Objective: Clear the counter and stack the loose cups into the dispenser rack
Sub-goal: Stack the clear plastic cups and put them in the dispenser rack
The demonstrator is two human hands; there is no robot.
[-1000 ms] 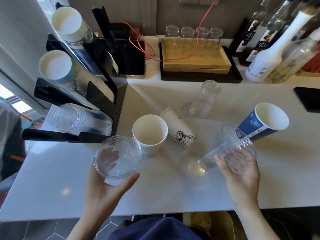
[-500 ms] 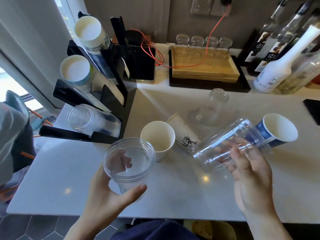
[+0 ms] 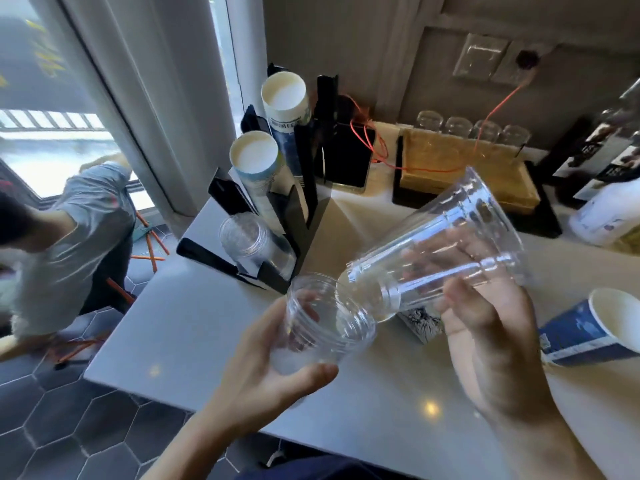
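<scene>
Two clear cups meet just in front of the dispenser rack (image 3: 294, 216): left hand (image 3: 263, 368) clasps the short cup (image 3: 325, 323), right hand (image 3: 485, 327) grasps the tall cup (image 3: 436, 244), base at its mouth. Misaligned, they could jam or slip onto the bench (image 3: 180, 327).

Two hands each hold one clear plastic cup (image 3: 325, 320) (image 3: 446, 244). Four glasses (image 3: 429, 120) line the back. The black rack (image 3: 304, 188) holds three cup stacks.

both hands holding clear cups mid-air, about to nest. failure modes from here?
1. The tall clear cup is tilted, its base just meeting the mouth of the short clear cup; misaligned, it may jam or slip from the right hand.
2. The blue paper cup lies on its side by the right wrist; it could get knocked off the counter.
</scene>
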